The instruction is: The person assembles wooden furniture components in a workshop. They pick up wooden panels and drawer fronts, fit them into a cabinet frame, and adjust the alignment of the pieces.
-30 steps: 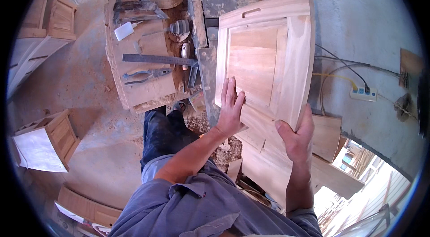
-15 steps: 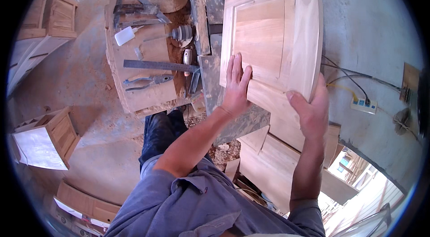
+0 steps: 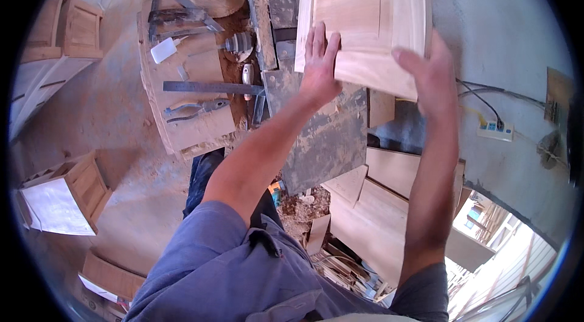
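Observation:
A pale wooden cabinet door (image 3: 350,0) with a raised centre panel lies at the far end of my reach, its far end cut off by the picture. My left hand (image 3: 321,66) rests on its near left corner, fingers stretched over the frame and panel. Along the right edge my right hand (image 3: 435,76) grips the door, thumb on the face and the other fingers hidden behind the edge. Beneath is a worn, paint-spotted grey bench top (image 3: 322,145).
To the left, a low worktable (image 3: 204,121) carries pliers (image 3: 210,106), a steel square (image 3: 210,87), a white bottle (image 3: 163,51) and a triangular frame (image 3: 182,3). Boards (image 3: 371,225) lean at the near right. A power strip (image 3: 496,131) with cables is on the right.
The door has moved away from me, and its slotted far end has left the picture. Both arms have reached further forward with it, uncovering more of the bench top.

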Demonstrator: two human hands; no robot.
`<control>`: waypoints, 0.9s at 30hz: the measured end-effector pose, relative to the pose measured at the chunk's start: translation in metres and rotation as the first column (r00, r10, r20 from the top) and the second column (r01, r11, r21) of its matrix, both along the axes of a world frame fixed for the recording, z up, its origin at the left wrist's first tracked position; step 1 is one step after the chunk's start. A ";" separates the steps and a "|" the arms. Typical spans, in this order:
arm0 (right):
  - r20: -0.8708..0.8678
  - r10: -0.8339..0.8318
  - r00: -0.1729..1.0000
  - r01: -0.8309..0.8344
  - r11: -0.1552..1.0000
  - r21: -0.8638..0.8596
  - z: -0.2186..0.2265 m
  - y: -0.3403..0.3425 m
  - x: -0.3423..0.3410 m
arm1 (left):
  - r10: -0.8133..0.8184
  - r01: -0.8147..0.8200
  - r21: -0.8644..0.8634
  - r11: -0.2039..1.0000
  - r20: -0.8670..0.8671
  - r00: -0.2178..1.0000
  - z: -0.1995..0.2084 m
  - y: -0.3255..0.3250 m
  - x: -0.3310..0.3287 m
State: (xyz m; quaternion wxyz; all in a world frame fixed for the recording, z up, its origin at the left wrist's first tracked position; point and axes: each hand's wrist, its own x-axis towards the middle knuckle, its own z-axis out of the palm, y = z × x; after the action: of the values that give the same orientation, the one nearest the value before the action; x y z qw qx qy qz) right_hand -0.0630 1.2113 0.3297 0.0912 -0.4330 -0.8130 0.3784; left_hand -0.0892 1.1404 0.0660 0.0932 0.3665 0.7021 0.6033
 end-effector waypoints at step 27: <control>0.107 -0.151 0.983 0.159 0.984 -0.076 -0.002 -0.149 0.197 | -0.192 0.189 0.031 0.981 0.132 0.973 0.015 -0.164 0.186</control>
State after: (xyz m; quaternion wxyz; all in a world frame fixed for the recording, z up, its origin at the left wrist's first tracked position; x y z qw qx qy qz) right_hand 0.1339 1.0625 0.3273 0.0610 -0.5171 -0.7637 0.3816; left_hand 0.0964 0.9762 0.0811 0.1945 0.3915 0.6504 0.6212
